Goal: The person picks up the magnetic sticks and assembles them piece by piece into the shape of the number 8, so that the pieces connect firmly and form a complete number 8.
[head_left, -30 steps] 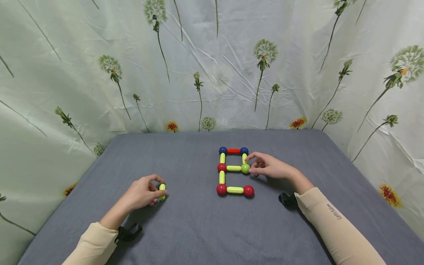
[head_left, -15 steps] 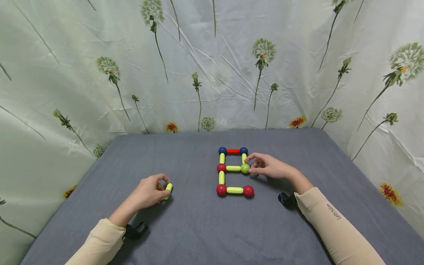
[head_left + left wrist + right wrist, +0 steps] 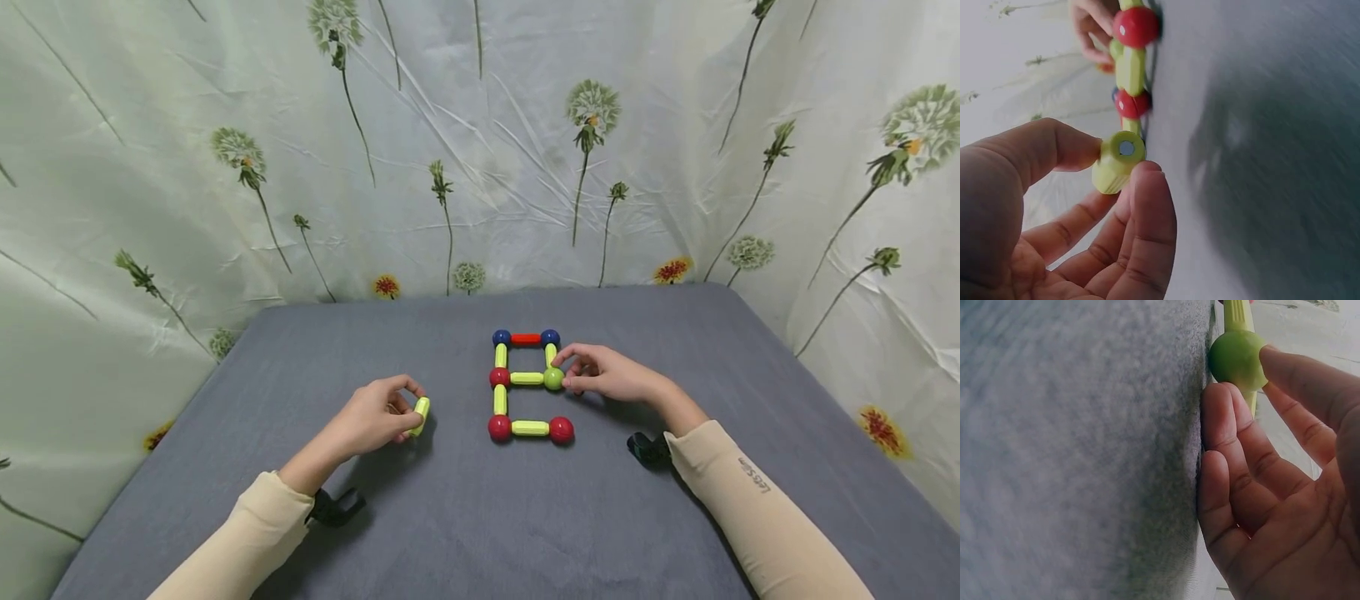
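My left hand (image 3: pixel 378 415) pinches a yellow-green magnetic rod (image 3: pixel 420 416) between thumb and fingers, above the cloth left of the built figure. The left wrist view shows the rod's grey magnet end (image 3: pixel 1126 148) facing the camera. On the table lies a flat figure of rods and balls: two blue balls joined by a red rod (image 3: pixel 526 340) at the far side, several yellow-green rods, and red balls (image 3: pixel 500 428). My right hand (image 3: pixel 609 375) holds the green ball (image 3: pixel 1238 360) at the figure's right side, thumb and fingers against it. The index fingertip lies by the rod (image 3: pixel 551 355) behind that ball.
A grey cloth (image 3: pixel 465 517) covers the table. Behind it hangs a pale curtain (image 3: pixel 510 167) with printed dandelions. The figure's near right end is a red ball (image 3: pixel 561 430). Dark straps (image 3: pixel 649 451) sit at both wrists.
My left hand has moved right toward the figure and lifted the yellow-green rod off the cloth, tilting it. My right hand has stayed at the green ball.
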Action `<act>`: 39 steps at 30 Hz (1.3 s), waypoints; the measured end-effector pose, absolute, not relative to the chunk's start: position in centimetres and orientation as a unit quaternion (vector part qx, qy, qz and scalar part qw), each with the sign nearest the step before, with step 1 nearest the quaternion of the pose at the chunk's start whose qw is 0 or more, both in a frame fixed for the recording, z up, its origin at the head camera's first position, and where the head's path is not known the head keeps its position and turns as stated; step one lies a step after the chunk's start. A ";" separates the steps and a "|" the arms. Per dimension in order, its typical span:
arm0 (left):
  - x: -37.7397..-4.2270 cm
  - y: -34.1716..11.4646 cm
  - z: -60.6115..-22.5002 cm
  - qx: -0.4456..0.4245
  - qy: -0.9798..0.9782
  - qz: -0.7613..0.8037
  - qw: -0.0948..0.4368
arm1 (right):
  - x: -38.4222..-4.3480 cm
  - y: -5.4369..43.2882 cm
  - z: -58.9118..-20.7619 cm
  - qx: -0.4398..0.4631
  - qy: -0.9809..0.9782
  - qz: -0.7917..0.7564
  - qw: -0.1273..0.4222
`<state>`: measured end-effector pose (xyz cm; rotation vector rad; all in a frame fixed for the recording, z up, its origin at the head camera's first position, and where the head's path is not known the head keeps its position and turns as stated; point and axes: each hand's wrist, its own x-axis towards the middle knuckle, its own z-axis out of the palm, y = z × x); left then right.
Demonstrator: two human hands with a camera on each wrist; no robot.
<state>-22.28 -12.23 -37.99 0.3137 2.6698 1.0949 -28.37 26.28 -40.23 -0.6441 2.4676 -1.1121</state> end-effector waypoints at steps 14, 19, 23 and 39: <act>-23.4 -5.8 -36.6 0.161 0.863 0.445 0.178 | -28.5 25.7 -40.5 -0.221 0.876 -0.394 0.166; -24.2 -3.7 -36.8 0.162 0.856 0.454 0.189 | -28.6 25.6 -40.6 -0.226 0.876 -0.394 0.164; -25.0 -2.0 -37.1 0.163 0.852 0.458 0.196 | -28.5 25.8 -40.6 -0.223 0.875 -0.399 0.159; -26.1 2.9 -37.9 0.144 0.846 0.470 0.208 | -28.5 26.0 -40.8 -0.227 0.874 -0.404 0.149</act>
